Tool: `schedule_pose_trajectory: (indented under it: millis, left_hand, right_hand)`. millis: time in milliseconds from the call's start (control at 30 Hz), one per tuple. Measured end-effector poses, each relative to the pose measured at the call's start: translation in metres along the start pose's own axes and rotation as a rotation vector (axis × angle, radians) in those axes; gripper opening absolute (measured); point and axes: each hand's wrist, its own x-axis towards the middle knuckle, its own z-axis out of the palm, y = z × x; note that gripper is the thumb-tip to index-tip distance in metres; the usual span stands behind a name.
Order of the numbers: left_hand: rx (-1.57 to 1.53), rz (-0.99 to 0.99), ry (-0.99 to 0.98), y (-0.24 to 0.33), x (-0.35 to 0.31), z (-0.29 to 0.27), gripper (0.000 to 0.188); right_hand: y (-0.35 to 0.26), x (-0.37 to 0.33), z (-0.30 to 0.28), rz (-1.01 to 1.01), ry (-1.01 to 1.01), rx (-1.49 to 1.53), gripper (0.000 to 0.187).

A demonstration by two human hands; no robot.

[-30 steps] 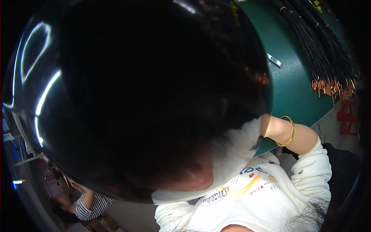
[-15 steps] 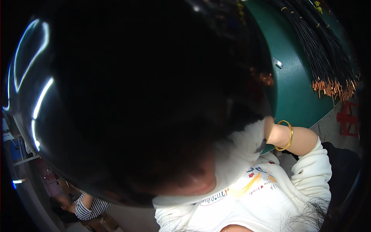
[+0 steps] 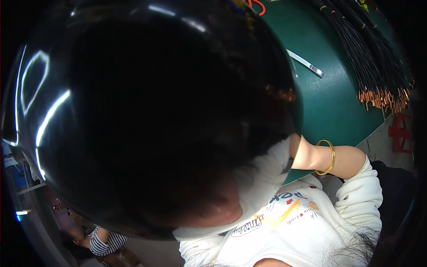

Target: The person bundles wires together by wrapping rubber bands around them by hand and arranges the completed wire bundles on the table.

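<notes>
A big dark head (image 3: 151, 120) fills the view from nine to two o'clock, hiding both hands, so I cannot tell either grip. The right forearm (image 3: 338, 160) with a gold bangle (image 3: 327, 156) reaches under it onto the green table (image 3: 338, 107). Working unseen, a hand could snag the black wire bundle (image 3: 369, 58) with copper ends at two o'clock, beside a metal strip (image 3: 306, 63).

The view has tipped, so more of the green bench (image 3: 338, 102) shows past the dark glossy dome (image 3: 147, 115) that fills most of the frame. The flat metal strip (image 3: 306, 63), half a second ago only a short stub at the dome's edge, now lies exposed along its length. A red loop (image 3: 257, 6) has appeared at the bench's far edge.
</notes>
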Motion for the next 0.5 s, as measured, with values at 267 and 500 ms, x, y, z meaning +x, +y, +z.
schedule_pose_trajectory:
  millis: [267,500]
  left_hand:
    - [0.043,-0.048,-0.01,0.0,-0.007,-0.029,0.044]
    - [0.105,-0.05,-0.019,-0.003,0.003,-0.009,0.036]
  right_hand:
    - [-0.019,0.0,0.01,-0.007,-0.005,-0.16,0.021]
    - [-0.006,0.002,-0.002,0.057,-0.025,-0.107,0.02]
